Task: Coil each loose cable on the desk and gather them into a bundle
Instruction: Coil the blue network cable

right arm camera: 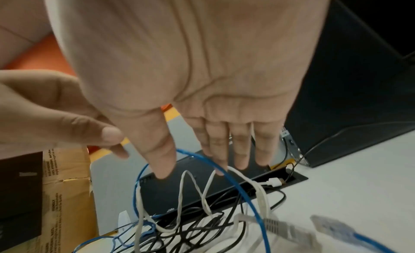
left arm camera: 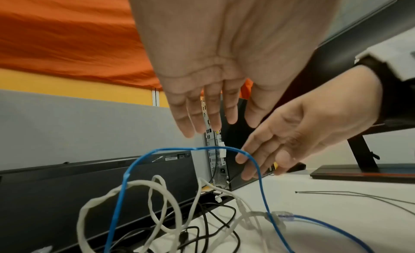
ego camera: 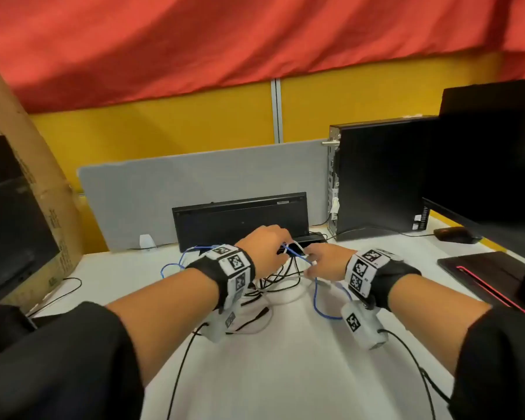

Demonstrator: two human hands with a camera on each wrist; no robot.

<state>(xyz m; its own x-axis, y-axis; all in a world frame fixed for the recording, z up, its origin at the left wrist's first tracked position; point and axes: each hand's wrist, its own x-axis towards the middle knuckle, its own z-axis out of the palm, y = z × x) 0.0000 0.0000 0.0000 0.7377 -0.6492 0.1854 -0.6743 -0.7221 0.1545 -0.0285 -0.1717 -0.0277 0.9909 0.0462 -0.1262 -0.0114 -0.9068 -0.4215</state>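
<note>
**Both hands over a tangled heap, nothing gripped**

The left hand [ego camera: 264,248] and right hand [ego camera: 326,259] hover close together above the cable heap on the white counter [ego camera: 285,359]. In both wrist views the fingers are straight and spread, palms down. A raised arch of the blue cable [left arm camera: 226,147] passes right at the right hand's fingertips [left arm camera: 241,158]; whether they touch it or just brush past, I cannot tell. Neither hand is curled round anything.

Directly under the hands the blue cable, a white cable [left arm camera: 157,191] and several thin black cables [right arm camera: 202,230] lie looped through one another. Just beyond the fingertips a keyboard [ego camera: 240,219] stands on edge, and beside it is a dark cable slot [right arm camera: 289,178] in the counter, with a white plug lying at its mouth.

Risks, as I judge them:
- Lifting the blue arch alone would likely drag the white loops up with it, since they cross it in several places, tightening the knot.
- The clear plugs [right arm camera: 289,230] near the right wrist could snag in a loop.
- Some black leads seem to run into the slot; pulling one that is plugged in could yank it loose.
- The keyboard could tip if a cable catches it.
</note>
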